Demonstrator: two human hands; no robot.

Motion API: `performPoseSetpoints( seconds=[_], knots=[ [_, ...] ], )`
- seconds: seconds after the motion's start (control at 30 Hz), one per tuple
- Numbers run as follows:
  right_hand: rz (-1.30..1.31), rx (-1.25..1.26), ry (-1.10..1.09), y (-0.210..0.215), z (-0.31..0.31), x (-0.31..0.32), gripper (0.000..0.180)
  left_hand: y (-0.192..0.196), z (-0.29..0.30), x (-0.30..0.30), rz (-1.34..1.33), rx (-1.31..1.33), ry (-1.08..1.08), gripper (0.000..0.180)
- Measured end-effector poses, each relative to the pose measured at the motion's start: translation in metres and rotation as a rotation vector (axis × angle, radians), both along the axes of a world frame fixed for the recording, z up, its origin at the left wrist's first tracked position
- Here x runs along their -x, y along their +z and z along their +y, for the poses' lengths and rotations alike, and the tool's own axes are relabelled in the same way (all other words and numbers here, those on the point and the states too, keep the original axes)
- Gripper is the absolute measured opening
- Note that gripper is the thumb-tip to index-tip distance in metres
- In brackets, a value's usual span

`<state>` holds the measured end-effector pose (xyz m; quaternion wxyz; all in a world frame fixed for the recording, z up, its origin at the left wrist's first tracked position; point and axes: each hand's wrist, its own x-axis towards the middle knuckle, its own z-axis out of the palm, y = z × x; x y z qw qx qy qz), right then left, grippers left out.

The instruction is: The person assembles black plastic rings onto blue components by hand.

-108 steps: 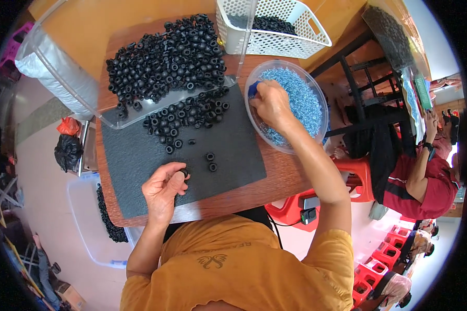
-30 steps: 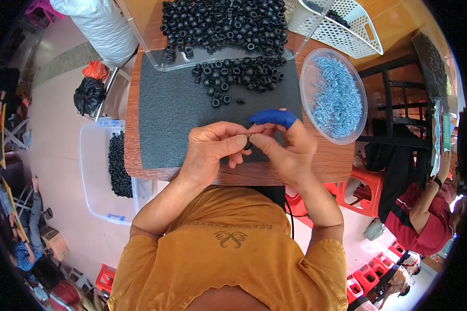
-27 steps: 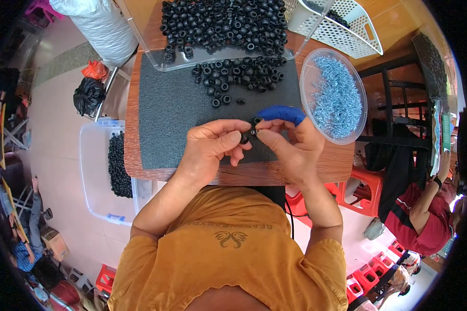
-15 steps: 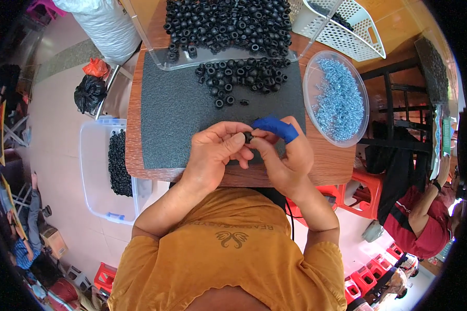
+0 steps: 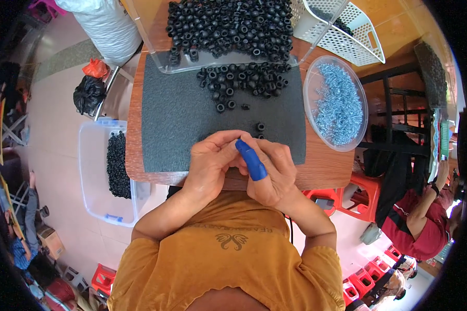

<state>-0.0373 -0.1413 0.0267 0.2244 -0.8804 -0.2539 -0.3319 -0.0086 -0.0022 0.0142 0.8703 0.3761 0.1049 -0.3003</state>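
Observation:
My left hand (image 5: 207, 163) and my right hand (image 5: 275, 173) meet over the near edge of a dark grey mat (image 5: 171, 114). Both are closed, fingertips pressed together. A blue wrapping (image 5: 252, 160) covers one right finger, which now lies across the front of the pinch. The small round black part seen in the left fingertips a moment ago is mostly hidden by the fingers. What the right fingertips grip cannot be made out. Just beyond the hands, a couple of hollow black parts (image 5: 260, 126) sit on the mat. Farther back lies a loose group of similar parts (image 5: 244, 78).
A clear tray (image 5: 184, 66) heaped with black parts stands at the back. To the right are a round clear tub (image 5: 310, 106) of small pale-blue pieces and a white perforated basket (image 5: 366, 46). A clear bin (image 5: 94, 202) with black parts is left of the table (image 5: 327, 171).
My right hand has turned inward and come closer to the left, its blue-wrapped finger swinging down over the pinch. The black part between the fingers is now covered, and parts behind the hands are uncovered.

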Motion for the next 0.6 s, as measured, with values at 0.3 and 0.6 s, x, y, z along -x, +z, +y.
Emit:
performPoseSetpoints(
  seconds=[0.3, 0.6],
  knots=[
    [0.217, -0.071, -0.121, -0.008, -0.033, -0.052, 0.024, -0.015, 0.014, -0.004, -0.088, -0.066, 0.015, 0.024],
    [0.279, 0.142, -0.117, -0.025, -0.019, -0.068, 0.013, -0.016, 0.018, -0.007, -0.089, -0.035, 0.01, 0.025]
  ],
)
